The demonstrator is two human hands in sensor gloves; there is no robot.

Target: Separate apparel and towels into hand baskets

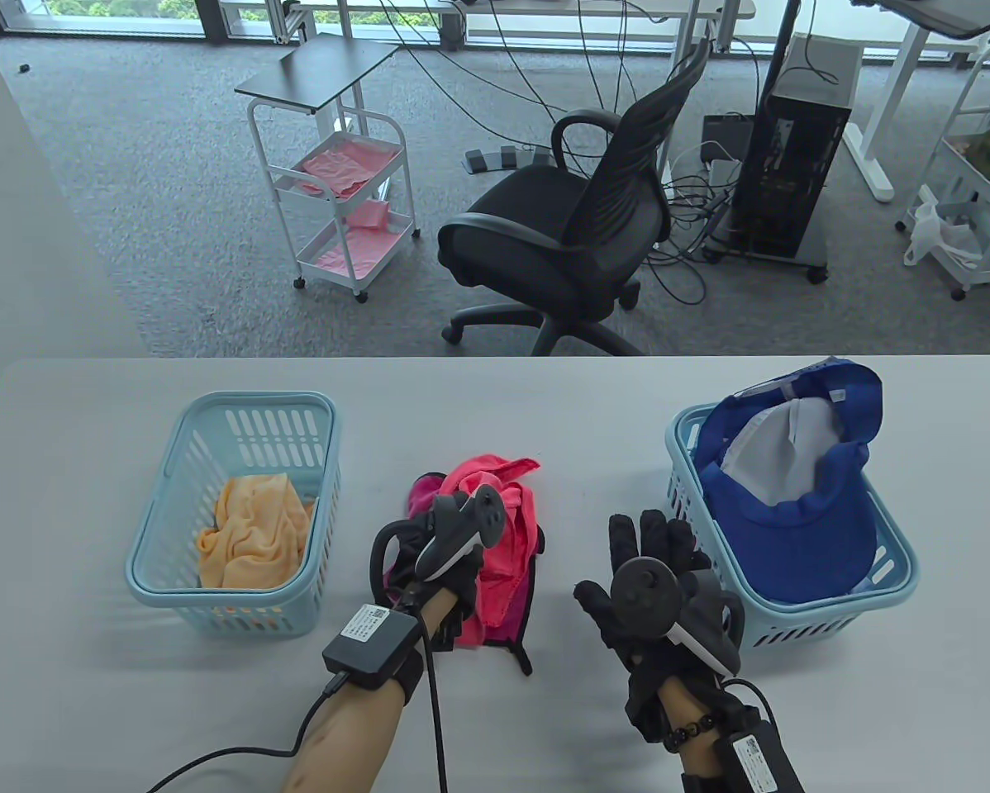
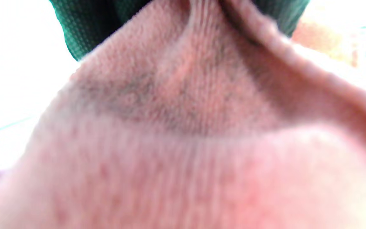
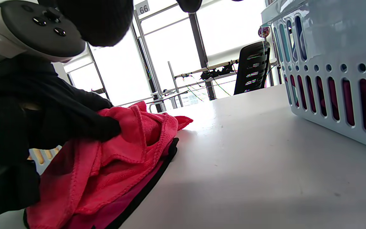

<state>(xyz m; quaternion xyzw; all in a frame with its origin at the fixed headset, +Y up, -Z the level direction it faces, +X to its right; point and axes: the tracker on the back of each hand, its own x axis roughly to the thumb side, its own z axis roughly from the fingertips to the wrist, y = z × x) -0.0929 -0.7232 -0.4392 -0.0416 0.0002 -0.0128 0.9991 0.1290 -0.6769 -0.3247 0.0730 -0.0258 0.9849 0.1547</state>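
Two pale blue baskets on a white surface (image 1: pixel 495 396). Left basket (image 1: pixel 164 578): one crumpled orange towel (image 1: pixel 251 533), lying toward the near end. Right basket (image 1: pixel 896 591): a blue cap (image 1: pixel 801 512) upside down, pale lining facing up, its crown rising above the far rim; something dark red visible through the side slots in the right wrist view, too hidden to identify.

Between the baskets, a heap of cloth: a pink towel (image 1: pixel 503 512) on top of a magenta garment with black trim (image 1: pixel 516 632), resting on the surface.

Left hand (image 1: pixel 449 553), as a grip, closed on the pink towel, fingers bunched into its fabric; same grasp seen from the side in the right wrist view (image 3: pixel 75 127). Left wrist view filled by blurred pink terry cloth (image 2: pixel 183 143), pressed close to the lens.

Right hand (image 1: pixel 660 591), as a grip, open and holding nothing, fingers spread, hovering just left of the right basket, apart from the heap.
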